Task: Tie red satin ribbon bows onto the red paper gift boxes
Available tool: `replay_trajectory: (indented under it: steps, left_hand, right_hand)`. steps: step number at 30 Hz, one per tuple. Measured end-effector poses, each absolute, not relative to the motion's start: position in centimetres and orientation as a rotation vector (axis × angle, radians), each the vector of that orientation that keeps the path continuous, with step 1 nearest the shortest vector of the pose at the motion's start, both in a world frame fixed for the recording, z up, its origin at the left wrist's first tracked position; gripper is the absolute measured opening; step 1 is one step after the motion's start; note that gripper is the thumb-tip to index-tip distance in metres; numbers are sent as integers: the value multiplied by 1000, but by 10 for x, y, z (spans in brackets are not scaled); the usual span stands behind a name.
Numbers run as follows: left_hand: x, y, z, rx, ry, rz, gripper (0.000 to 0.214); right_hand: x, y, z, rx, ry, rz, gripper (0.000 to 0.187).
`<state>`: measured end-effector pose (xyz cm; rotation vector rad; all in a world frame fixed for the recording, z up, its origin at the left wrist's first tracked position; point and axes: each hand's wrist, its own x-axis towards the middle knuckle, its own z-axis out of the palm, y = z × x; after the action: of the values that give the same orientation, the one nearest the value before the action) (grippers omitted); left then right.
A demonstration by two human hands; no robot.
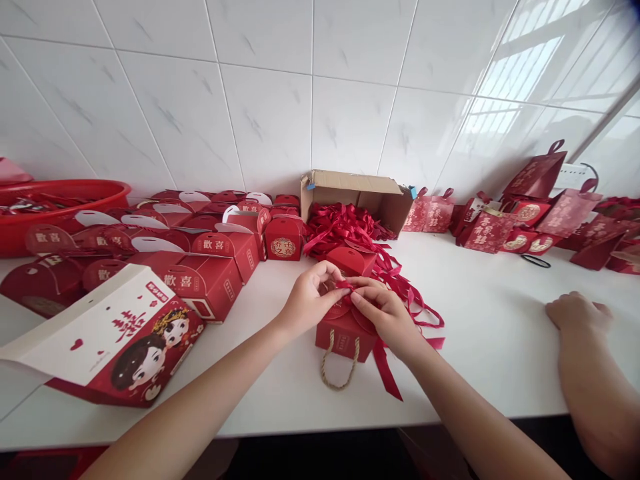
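A small red gift box with a rope handle stands on the white table in front of me. My left hand and my right hand meet over its top, both pinching a red ribbon. The ribbon's loose ends trail down the box's right side toward the table edge. Just behind the box lies another red box.
A cardboard carton spills red ribbons behind. Many folded red boxes fill the left, with a red basin and a large printed box. Red gift bags stand at right. Another person's hand rests on the table at right.
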<state>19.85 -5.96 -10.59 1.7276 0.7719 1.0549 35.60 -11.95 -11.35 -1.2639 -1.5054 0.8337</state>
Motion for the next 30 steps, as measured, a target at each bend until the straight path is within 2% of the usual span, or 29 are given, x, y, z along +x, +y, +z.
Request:
replay_trajectory:
  steps: [9, 12, 18, 20, 26, 30]
  left_hand:
    - [186, -63, -100, 1967, 933, 950, 22]
    - [180, -63, -94, 1949, 1018, 891, 22]
    - [169, -64, -75, 2016, 885, 724, 18]
    - [168, -64, -69, 2066, 819, 653, 16]
    - [167, -63, -54, 2217, 821, 540, 11]
    - [166, -61, -47, 2283, 843, 475, 10]
  right_hand:
    - [340, -125, -116, -1344, -1322, 744, 25]
    - [343, -134, -113, -1373, -1421, 710, 28]
    - [356, -154, -101, -1412, -1751, 419, 18]
    - [362, -155, -93, -1411, -1776, 432, 18]
    - [378, -131, -78, -1316, -1914, 715, 42]
    - [377, -121, -75, -1281, -2035, 700, 25]
